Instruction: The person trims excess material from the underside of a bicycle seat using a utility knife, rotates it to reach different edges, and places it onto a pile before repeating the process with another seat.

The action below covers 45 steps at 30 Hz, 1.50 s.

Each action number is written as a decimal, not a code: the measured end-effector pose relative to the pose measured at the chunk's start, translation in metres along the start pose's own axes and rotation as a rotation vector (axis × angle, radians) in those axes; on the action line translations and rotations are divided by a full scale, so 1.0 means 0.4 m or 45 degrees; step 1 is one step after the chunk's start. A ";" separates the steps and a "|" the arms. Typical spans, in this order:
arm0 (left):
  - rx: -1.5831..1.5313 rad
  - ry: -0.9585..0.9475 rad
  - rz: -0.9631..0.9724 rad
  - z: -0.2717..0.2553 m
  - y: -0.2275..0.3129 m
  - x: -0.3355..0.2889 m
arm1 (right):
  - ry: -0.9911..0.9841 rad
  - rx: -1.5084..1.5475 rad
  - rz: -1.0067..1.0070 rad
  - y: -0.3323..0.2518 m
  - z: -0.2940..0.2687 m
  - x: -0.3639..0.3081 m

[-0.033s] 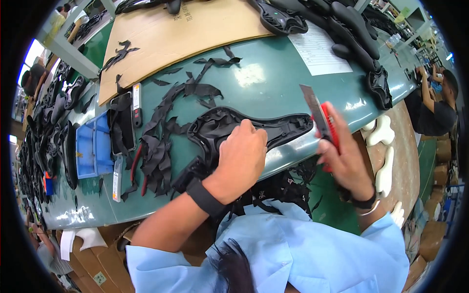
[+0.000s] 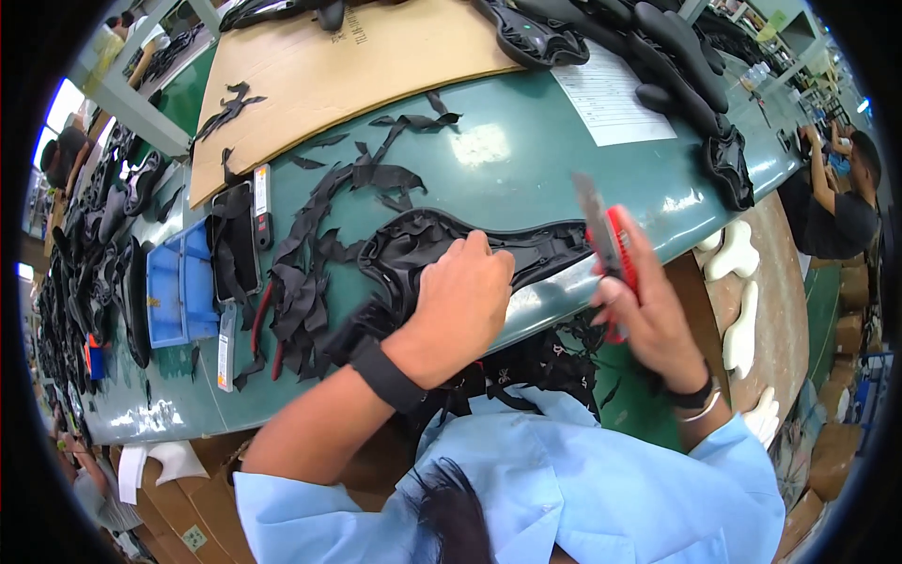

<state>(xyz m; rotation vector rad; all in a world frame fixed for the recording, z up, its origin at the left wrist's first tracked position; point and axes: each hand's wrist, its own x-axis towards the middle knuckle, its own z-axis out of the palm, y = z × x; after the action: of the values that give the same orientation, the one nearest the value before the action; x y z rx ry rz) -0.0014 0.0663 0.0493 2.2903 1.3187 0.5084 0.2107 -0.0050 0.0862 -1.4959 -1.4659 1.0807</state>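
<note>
A black bicycle saddle [image 2: 554, 246] lies underside up on the green table, its wide end to the left and its narrow nose to the right. Loose black scraps sit in its wide hollow. My left hand [image 2: 462, 291] is closed over the saddle's near edge at mid-length; what its fingertips pinch is hidden. My right hand [image 2: 648, 305] grips a red utility knife [image 2: 620, 249] beyond the nose, its long blade pointing up and away, slightly blurred. The blade appears to be apart from the saddle.
Black cut-off strips [image 2: 305, 301] are heaped left of the saddle, with red-handled pliers [image 2: 260, 320] partly among them. A blue bin [image 2: 183, 282] stands farther left. Cardboard [image 2: 376, 56], a paper sheet [image 2: 615, 103] and more saddles [image 2: 672, 56] occupy the far side. A person [image 2: 836, 193] works at right.
My right hand has shifted slightly left and toward me with the knife. My left hand stays at nearly the same place on the saddle.
</note>
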 end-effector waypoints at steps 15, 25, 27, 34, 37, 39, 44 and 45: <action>-0.461 -0.305 -0.319 -0.047 -0.059 0.044 | -0.012 -0.128 -0.267 0.120 0.137 0.186; -0.607 0.216 -0.293 -0.019 -0.079 -0.001 | -0.403 -0.220 0.039 -0.002 0.076 0.057; -0.633 0.219 -0.290 -0.015 -0.085 0.004 | -0.410 -0.265 0.077 -0.022 0.086 0.063; -1.088 0.233 -0.352 -0.001 -0.100 0.002 | -0.376 -0.557 -0.199 -0.013 0.104 -0.011; -1.326 0.260 -0.350 -0.005 -0.107 -0.012 | -0.396 -0.898 -0.244 -0.058 0.111 -0.062; -1.676 0.575 -0.277 -0.007 -0.104 -0.017 | -0.430 -1.100 -0.273 -0.071 0.113 -0.095; -0.686 0.915 -0.152 -0.012 -0.135 -0.024 | -0.408 -1.203 -0.286 -0.082 0.112 -0.086; -0.199 0.927 -0.058 -0.029 -0.143 -0.030 | -0.392 -1.246 -0.336 -0.085 0.103 -0.072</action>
<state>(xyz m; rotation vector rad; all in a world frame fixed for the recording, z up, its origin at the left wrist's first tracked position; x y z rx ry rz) -0.0539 0.0836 0.0267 2.0019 1.5573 1.4677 0.1607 -0.0337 0.1054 -1.7011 -2.5465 0.4187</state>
